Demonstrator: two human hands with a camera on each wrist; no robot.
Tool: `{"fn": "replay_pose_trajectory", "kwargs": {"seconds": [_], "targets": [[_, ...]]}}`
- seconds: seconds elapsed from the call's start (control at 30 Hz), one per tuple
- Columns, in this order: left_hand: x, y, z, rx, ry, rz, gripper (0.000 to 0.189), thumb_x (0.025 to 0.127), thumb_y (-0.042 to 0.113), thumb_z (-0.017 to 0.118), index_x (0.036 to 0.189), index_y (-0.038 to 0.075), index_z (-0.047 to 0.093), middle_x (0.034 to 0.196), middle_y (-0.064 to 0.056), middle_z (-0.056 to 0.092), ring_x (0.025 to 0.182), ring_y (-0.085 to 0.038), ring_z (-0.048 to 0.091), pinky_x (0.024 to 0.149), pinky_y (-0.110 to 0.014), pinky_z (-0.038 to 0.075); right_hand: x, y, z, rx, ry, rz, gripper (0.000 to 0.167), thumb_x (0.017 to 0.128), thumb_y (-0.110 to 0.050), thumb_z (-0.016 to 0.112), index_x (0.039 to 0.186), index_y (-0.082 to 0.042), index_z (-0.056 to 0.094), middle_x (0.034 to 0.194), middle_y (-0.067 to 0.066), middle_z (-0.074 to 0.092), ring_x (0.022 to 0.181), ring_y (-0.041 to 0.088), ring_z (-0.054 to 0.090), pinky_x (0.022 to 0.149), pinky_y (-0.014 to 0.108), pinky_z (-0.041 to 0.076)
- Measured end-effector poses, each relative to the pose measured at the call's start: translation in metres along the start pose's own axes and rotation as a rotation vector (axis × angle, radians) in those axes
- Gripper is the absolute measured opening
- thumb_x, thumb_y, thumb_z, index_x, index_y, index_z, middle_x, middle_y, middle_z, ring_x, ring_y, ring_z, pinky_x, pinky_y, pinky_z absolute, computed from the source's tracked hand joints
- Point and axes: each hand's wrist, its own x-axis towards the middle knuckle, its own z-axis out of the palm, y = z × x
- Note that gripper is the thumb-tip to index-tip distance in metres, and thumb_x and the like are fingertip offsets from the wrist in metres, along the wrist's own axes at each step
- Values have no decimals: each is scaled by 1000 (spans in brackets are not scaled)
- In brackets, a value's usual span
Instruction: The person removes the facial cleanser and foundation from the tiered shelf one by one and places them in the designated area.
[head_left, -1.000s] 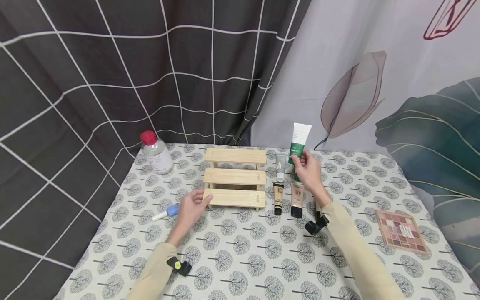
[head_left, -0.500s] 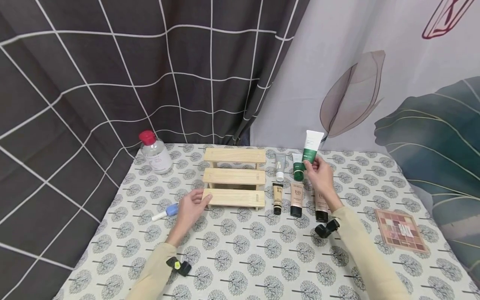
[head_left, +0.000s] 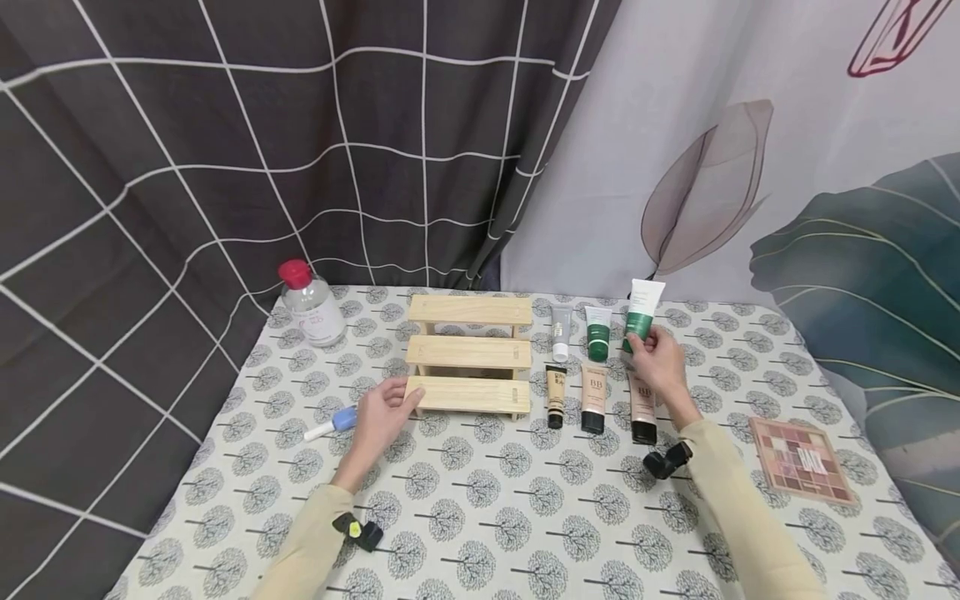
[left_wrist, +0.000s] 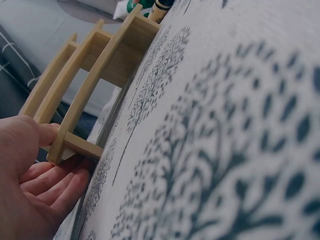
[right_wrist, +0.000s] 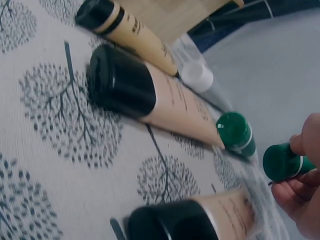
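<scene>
At the left end of a three-step wooden display stand (head_left: 469,354), my left hand (head_left: 384,415) grips the lowest board, thumb above and fingers beneath, as the left wrist view shows. My right hand (head_left: 660,367) pinches a green-and-white squeeze tube (head_left: 643,312) near its green cap (right_wrist: 278,162), white end up. Left of it lie another green-and-white tube (head_left: 597,332) and a grey tube (head_left: 561,332). A nearer row has a small yellow tube (head_left: 556,393) and two pinkish BB cream tubes, one in the middle (head_left: 593,396) and one (head_left: 642,408) partly behind my right hand.
A clear bottle with a red cap (head_left: 313,304) stands at the back left. A blue-and-white tube (head_left: 332,423) lies left of my left hand. An eyeshadow palette (head_left: 802,461) lies at the right. Curtains hang behind the tree-patterned tablecloth (head_left: 480,508).
My right hand has carried the held tube rightward and lower, away from the other green tube, which now shows fully. My left hand and the stand have stayed put.
</scene>
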Motion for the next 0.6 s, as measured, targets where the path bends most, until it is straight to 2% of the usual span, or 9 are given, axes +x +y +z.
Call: {"fn": "replay_pose_trajectory", "kwargs": {"seconds": [0.23, 0.4, 0.5, 0.6], "targets": [[0, -1, 0, -3, 5, -4, 46, 89, 30, 79, 123, 0, 67, 109, -21, 75, 99, -34, 74, 89, -41, 63, 4, 10, 0, -78, 1, 16, 51, 104, -31, 53, 131, 13, 53, 103, 24, 63, 84, 28, 59, 69, 29, 50], [0, -1, 1, -13, 6, -12, 45, 89, 29, 79, 123, 2, 67, 109, -20, 75, 98, -32, 74, 88, -38, 63, 7, 13, -1, -79, -33, 45, 52, 103, -28, 55, 131, 16, 52, 102, 29, 65, 73, 25, 63, 57, 26, 56], [1, 0, 1, -10, 10, -16, 46, 89, 29, 78, 124, 2, 67, 109, -20, 75, 99, -32, 74, 88, -39, 63, 10, 13, 0, -102, -34, 38, 48, 103, -28, 55, 123, 16, 56, 97, 28, 66, 67, 22, 62, 53, 25, 55], [1, 1, 1, -6, 9, -25, 47, 89, 30, 78, 125, 2, 66, 110, -20, 75, 100, -32, 73, 89, -39, 63, 12, 13, 0, -168, -15, 19, 42, 102, -29, 56, 107, 12, 62, 82, 21, 66, 62, 21, 59, 51, 25, 49]]}}
